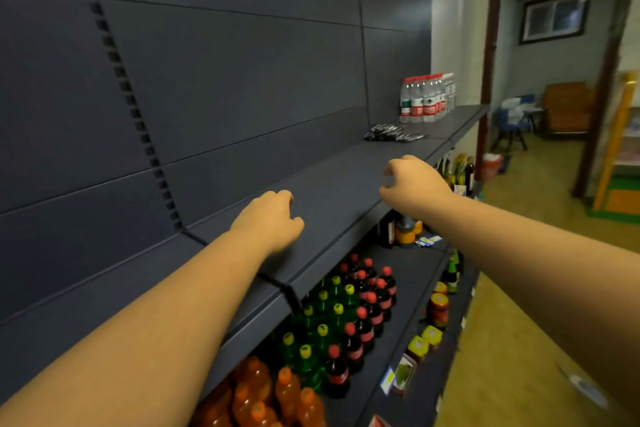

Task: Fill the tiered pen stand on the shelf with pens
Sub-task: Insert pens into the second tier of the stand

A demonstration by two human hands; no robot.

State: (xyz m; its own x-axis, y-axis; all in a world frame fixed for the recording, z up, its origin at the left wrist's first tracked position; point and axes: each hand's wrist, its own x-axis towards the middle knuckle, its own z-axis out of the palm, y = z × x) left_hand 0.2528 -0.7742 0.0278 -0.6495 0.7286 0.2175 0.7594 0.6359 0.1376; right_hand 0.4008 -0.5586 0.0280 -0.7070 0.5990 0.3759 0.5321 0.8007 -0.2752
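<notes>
Dark blue-grey back panels fill the left half of the view, with a slotted upright (114, 55) running down them to the top shelf (332, 184), a long dark board that stretches away to the right.

Over the near part of that shelf hangs the left hand (268, 218), back of the hand upward, fingers loosely curled under and gripping nothing; whether the fingertips touch the board cannot be told. Further along and nearer the shelf's front edge is the right hand (414, 182), also palm down with its fingers bent in a loose claw, thumb hanging apart from them, nothing between them.

Beyond the right hand, well apart from it and close to the back panel, lies a heap of dark pens (391, 132) flat on the shelf. Behind the heap stands a cluster of water bottles (424, 99) with red caps and red labels. No tiered stand can be made out on the board.

Below the top shelf, orange soda bottles (263, 392) sit at the near left, then green bottles with yellow caps (320, 329), then dark cola bottles with red caps (363, 319). Jars with yellow lids (431, 336) line the front of the lower shelf.

At the far right a brown-framed doorway (554, 55) opens onto a room with a blue chair (510, 125).
</notes>
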